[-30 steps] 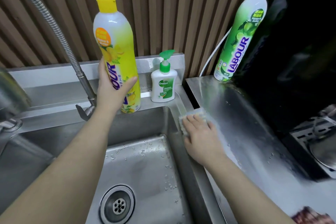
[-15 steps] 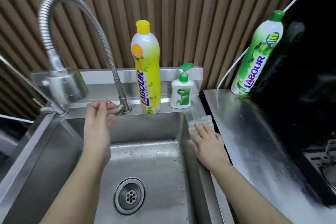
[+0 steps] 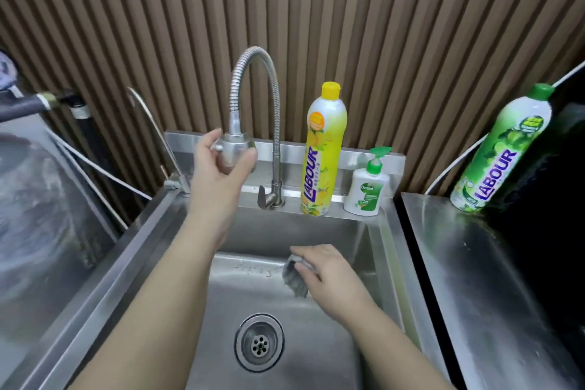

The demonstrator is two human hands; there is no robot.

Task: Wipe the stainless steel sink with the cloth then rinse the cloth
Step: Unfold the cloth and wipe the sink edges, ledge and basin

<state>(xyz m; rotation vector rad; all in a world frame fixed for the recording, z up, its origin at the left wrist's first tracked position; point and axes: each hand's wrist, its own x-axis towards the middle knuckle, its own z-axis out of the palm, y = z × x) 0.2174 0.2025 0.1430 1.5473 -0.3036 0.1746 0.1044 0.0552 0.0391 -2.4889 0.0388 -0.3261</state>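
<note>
Your left hand point(image 3: 221, 168) is curled round the faucet's spray head point(image 3: 238, 151) and your right hand point(image 3: 329, 272) is bunching the cloth point(image 3: 294, 280) low in the sink basin point(image 3: 316, 358), so the cloth sits below-right of that spray head, not under it yet.

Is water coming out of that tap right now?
Off, it seems: no stream falls from the spray head, which the left hand grips above the sink; the right hand holds the cloth lower inside it.
</note>
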